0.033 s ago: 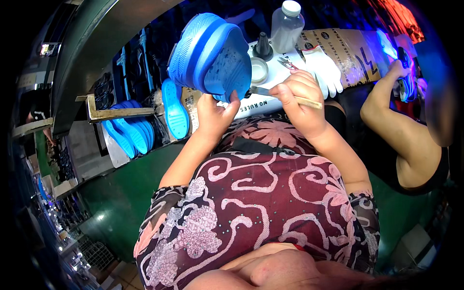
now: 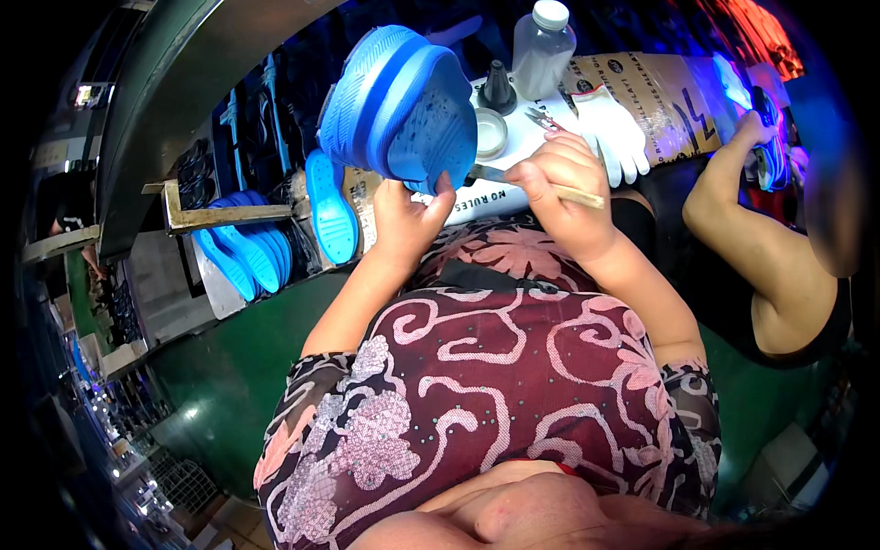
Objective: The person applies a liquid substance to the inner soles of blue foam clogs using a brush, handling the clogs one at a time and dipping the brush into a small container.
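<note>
- Blue soles point(image 2: 431, 119): held up left of the brush, long axis near upright; lower end clamped in the left hand point(image 2: 410, 220), thumb upward.
- Brush point(image 2: 583, 197): held crosswise, dark tip pointed left, just beside the soles' lower end; contact cannot be told.
- Right hand point(image 2: 576, 174): closed around brush handle, fingers curled, apart from the left.

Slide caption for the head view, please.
Left hand holding a blue shoe sole, right hand gripping a wooden-handled brush beside it, white glove nearby.
</note>
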{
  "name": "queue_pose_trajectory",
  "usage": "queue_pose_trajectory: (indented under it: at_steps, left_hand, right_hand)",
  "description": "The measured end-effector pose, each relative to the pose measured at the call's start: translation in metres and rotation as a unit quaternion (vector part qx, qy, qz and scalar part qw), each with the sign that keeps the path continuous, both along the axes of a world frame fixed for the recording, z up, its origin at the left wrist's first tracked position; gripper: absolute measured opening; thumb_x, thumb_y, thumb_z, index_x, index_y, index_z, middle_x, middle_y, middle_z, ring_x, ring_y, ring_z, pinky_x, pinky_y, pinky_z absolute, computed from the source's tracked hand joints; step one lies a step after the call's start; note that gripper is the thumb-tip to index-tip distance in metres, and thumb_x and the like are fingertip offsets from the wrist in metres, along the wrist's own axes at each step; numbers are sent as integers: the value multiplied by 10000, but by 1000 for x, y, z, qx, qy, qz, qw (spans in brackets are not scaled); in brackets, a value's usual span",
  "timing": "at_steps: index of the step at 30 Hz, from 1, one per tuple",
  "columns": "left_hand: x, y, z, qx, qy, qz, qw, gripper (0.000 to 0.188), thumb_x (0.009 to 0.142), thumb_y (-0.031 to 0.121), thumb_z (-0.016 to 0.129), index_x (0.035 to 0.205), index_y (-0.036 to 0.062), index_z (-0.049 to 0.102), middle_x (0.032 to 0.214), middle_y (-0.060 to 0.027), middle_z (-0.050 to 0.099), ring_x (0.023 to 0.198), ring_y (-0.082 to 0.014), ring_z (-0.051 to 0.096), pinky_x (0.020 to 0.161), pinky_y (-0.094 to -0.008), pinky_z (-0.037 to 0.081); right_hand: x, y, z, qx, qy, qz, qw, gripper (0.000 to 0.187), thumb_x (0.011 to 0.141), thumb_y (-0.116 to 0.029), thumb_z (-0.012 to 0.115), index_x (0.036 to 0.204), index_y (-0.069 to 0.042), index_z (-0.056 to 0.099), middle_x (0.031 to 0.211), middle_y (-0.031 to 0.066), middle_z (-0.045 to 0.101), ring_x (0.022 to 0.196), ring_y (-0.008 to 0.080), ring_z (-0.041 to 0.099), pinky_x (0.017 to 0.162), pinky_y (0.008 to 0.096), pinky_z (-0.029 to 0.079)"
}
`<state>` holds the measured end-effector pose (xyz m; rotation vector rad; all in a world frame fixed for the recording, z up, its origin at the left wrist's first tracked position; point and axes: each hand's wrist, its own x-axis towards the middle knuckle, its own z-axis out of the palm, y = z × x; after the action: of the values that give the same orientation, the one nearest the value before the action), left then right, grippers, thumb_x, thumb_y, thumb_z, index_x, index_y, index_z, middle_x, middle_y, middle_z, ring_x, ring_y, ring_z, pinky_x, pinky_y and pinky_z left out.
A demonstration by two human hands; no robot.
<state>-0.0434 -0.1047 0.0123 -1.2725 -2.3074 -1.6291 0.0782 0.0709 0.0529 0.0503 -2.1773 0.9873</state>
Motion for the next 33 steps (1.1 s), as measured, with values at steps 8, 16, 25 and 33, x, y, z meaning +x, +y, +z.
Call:
queue_pose_trajectory:
  at_steps: [8,16,25,33]
  left_hand:
    - [0,9,7,89,17,-16,996,452,687,-44,621,1133,-38,543,1085,-186,587,1028,-289,579,857,-358,459]
    - [0,8,-10,136,-69,-25,988,450,712,1,609,1157,-7,539,1142,-174,570,1072,-317,549,951,-409,396]
    - [-6,-3,-17,23,36,15,999,400,751,127,619,1132,19,564,1090,-157,595,1030,-305,569,900,-383,437]
    - [-9,-13,-12,-23,158,46,986,357,729,163,655,1065,50,614,1033,-141,621,981,-290,589,864,-387,454]
  right_hand:
    - [4,3,2,47,-28,-31,998,198,836,-129,554,675,-47,634,623,66,578,611,242,526,733,363,398]
    - [-6,-3,-4,25,16,27,999,172,757,-149,661,614,-73,603,587,47,541,570,232,508,650,324,388]
    - [-3,-6,-2,45,-34,17,998,179,825,-128,579,674,-74,660,619,34,589,598,210,541,779,369,411]
    - [-10,-7,-4,-17,41,6,999,188,804,-127,615,631,-52,615,576,47,550,536,221,483,612,326,360]
